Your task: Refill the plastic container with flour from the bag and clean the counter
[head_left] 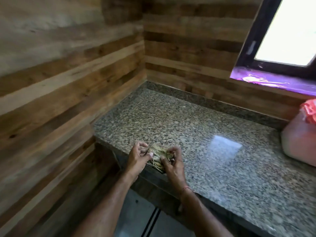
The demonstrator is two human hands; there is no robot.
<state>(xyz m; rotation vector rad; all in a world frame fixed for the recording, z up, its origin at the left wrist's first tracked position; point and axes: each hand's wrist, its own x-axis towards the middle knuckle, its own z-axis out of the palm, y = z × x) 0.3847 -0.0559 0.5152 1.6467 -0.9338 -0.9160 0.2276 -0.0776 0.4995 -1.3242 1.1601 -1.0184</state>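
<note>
A small frayed jute cloth (158, 154) lies at the front edge of the speckled granite counter (205, 134), partly hanging over it. My left hand (139, 157) pinches its left side between thumb and fingers. My right hand (172, 162) pinches its right side. At the far right edge of the view stands a plastic container (299, 139) holding pale flour, with a red-and-white bag (309, 111) at its top, cut off by the frame.
Wooden plank walls (68, 82) close in the counter on the left and at the back. A dark-framed window (282, 31) with a purple-lit sill sits at the upper right. Below the counter's front edge is a grey floor (136, 216).
</note>
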